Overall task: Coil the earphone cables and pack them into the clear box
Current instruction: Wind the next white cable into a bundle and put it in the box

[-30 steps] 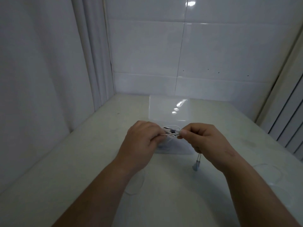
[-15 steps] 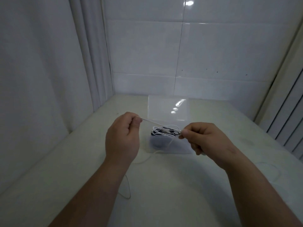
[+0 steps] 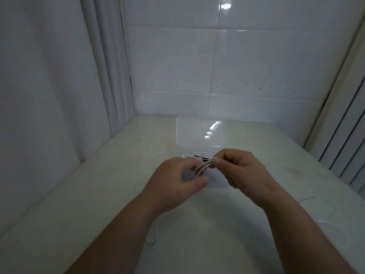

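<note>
A white earphone cable (image 3: 201, 166) runs in loops between my two hands just above the clear box (image 3: 216, 179). My right hand (image 3: 240, 167) pinches the bundle of loops between thumb and forefinger. My left hand (image 3: 175, 181) is blurred and closed around the cable's other side, close to the right hand. The box's open lid (image 3: 199, 133) stands up behind the hands. Dark and white coiled cables (image 3: 198, 155) show inside the box past my fingers. A loose tail of the cable (image 3: 153, 237) hangs down under my left wrist.
The box stands on a pale counter (image 3: 98, 194) in a tiled corner, with walls to the left and behind. Another white cable (image 3: 325, 209) lies in a loose loop on the counter at the right. A ribbed panel (image 3: 347, 151) borders the right side.
My left hand, which had pulled the cable out to the left, has swung back toward the right hand, laying another loop on the bundle. The right hand has kept its pinch.
</note>
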`<state>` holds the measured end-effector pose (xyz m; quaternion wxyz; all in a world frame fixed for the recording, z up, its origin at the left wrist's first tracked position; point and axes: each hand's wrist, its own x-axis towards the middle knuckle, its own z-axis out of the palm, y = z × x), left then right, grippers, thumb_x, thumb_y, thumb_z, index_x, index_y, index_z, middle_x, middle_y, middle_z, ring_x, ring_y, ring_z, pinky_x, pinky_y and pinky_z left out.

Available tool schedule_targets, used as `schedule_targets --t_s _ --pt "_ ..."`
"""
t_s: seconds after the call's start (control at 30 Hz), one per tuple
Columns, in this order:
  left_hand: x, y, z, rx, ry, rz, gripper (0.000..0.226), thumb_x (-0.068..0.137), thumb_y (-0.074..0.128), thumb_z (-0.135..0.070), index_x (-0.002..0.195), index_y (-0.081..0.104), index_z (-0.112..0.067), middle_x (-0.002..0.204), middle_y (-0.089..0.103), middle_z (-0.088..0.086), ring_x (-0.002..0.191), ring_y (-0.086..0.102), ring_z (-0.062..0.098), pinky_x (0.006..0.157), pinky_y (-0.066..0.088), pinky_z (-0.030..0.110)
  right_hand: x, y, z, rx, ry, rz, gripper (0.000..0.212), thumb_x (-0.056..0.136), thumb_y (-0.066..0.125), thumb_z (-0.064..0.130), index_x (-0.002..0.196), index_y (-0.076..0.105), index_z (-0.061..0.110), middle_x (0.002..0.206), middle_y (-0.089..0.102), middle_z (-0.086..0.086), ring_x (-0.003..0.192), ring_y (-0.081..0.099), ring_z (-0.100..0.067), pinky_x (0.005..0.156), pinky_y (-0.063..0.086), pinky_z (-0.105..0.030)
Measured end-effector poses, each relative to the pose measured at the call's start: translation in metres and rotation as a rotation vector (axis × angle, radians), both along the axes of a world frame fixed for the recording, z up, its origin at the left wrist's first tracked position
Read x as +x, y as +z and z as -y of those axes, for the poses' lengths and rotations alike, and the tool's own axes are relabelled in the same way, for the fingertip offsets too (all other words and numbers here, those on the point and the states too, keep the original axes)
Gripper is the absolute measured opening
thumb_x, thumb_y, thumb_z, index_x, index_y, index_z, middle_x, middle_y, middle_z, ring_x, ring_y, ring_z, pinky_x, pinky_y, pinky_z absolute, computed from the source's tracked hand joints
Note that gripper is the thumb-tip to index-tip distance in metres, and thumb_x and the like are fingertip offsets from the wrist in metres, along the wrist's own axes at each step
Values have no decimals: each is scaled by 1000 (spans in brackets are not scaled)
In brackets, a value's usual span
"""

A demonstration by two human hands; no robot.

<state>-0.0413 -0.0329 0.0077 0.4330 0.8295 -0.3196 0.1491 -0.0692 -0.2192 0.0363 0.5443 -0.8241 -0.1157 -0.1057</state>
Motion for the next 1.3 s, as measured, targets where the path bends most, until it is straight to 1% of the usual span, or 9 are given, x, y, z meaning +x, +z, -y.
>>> schedule_targets --t_s 0.1,0.3,0.47,0.6,0.7,0.8,0.93,1.1,1.3 --pt "2 -3 2 15 -4 -95 37 74 55 -51 73 57 -14 68 59 -5 63 51 6 66 44 34 2 1 4 199 -28 4 24 95 55 14 74 65 8 46 40 7 42 33 -9 44 28 -22" --pt "8 3 -11 -189 3 -335 23 94 55 -29 75 55 -16 52 62 5 53 57 21 55 44 29 9 3 20 610 -172 -25 30 101 44 14 74 56 10 56 47 -1 44 35 -16 49 31 -29" --pt "17 2 -17 -202 177 -242 21 92 57 -26 74 59 -14 49 42 -10 46 35 8 47 30 24 10 -2 15 416 -225 -158 28 96 50 26 69 58 19 50 34 5 41 23 -13 51 20 -26" --pt "17 2 -17 -212 232 -140 24 93 57 -25 72 60 -14 54 44 -9 49 35 4 49 27 20 6 -7 7 172 -21 -277 44 93 50 51 80 66 12 51 34 7 45 26 -13 49 20 -27" --pt "19 0 -15 -223 272 -133 28 94 55 -29 72 58 -11 54 44 -3 51 36 5 51 28 24 6 -11 2 135 99 -224 48 85 49 55 67 57 12 53 42 -2 44 36 -18 46 31 -28" --pt "20 0 -16 -260 336 -150 34 95 52 -30 67 54 -11 50 44 -7 49 36 5 49 26 22 9 -11 0 301 65 -149 45 91 48 45 60 54 14 59 49 -12 44 43 -20 47 37 -29" --pt "21 4 -21 -258 376 -179 38 92 56 -34 62 54 -11 42 40 -10 43 33 7 48 26 25 13 -8 7 599 2 -216 42 99 43 39 67 49 11 54 23 1 43 18 -11 40 18 -22" --pt "16 6 -26 -102 113 -467 45 89 59 -43 52 52 -18 48 37 -1 44 31 14 46 24 26 16 -7 11 758 -138 -154 41 101 44 34 65 45 14 54 20 2 39 17 -8 38 16 -18" --pt "11 6 -28 -125 -160 -691 29 99 47 -18 82 67 -6 55 42 0 44 34 12 42 25 20 17 0 16 982 -305 -56 43 100 45 41 64 45 17 49 21 6 37 16 -9 43 16 -21"
